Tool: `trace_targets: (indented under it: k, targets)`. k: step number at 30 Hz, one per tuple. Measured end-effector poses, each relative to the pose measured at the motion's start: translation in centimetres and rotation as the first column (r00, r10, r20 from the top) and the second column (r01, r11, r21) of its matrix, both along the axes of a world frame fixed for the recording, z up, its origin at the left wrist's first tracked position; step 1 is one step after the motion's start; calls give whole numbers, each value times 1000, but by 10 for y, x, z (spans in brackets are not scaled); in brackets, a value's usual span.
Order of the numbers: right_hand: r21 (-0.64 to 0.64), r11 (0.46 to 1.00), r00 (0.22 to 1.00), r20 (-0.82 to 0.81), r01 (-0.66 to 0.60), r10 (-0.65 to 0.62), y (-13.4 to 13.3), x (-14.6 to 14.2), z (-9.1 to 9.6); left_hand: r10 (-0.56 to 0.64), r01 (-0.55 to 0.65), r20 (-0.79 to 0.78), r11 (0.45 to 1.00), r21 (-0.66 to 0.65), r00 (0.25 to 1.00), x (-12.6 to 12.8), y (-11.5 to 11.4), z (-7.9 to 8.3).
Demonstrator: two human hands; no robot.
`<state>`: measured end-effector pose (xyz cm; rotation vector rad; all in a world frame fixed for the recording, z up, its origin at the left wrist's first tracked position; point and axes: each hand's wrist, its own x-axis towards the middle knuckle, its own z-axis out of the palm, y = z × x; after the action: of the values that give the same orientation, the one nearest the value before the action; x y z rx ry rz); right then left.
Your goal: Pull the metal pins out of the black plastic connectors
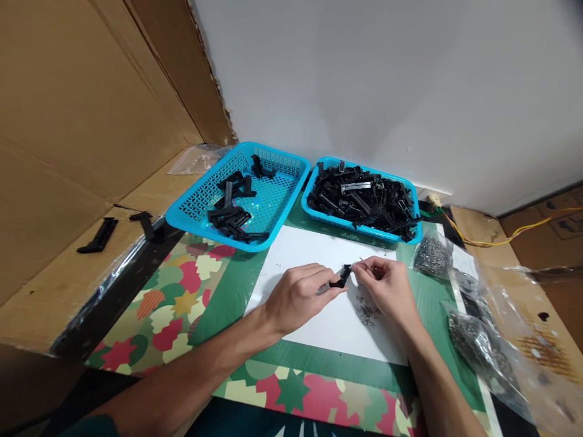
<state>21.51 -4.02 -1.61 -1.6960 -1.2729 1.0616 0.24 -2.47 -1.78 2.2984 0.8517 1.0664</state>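
- The left hand [300, 297] rests over a white sheet [310, 249] on the counter [173, 303], and its fingers [325, 285] are pinching a small black plastic part [341, 278] at one end.
- The part sits just above the sheet, between the two hands, tilted with its far end raised.
- The right hand [387, 285] is just beside the part, its thumb and forefinger pressed together on a thin metal pin [364, 262] that points toward the part; whether the pin touches the part cannot be told.
- A small heap of loose metal pieces [368, 312] lies on the sheet under the right hand.
- Behind the sheet stand two blue baskets side by side: the left basket [282, 161] holds a few black parts, and the right basket [364, 232] is piled full of them.
- Clear bags of metal pieces [430, 255] lie on the right of the counter.
- Two stray black parts [98, 235] lie on the cardboard at the left, well apart from the hands.
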Motion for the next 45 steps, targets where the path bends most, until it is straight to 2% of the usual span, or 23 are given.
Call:
trace_targets:
  k: [7,14,22,29,36,38,41,45]
  targets:
    - [52,999,989,149,-10,2,-2,-1,-7,-10,10,-19,1000,-22,1000,1,1,1]
    - [106,994,982,187,-36,16,-4,-1,-10,-12,12,-8,1000,-15,1000,1,1,1]
    - [110,992,976,217,-59,34,-7,-2,-6,-13,13,1,1000,-4,1000,0,1,-1]
    - [113,990,956,288,-88,53,-7,-3,-10,-24,24,2,999,-26,1000,0,1,-1]
    - [86,978,961,222,-188,165,-4,4,0,1,-1,4,998,-65,1000,-1,4,-2]
    - [122,979,961,243,-163,129,-4,5,4,-5,5,-3,998,-67,1000,-2,5,-1]
    - [255,965,958,286,-55,-21,-4,8,6,-43,43,1,998,-52,999,-2,5,0]
    - [466,881,924,368,-85,-106,-3,11,2,-67,67,2,997,-47,998,-2,4,0]
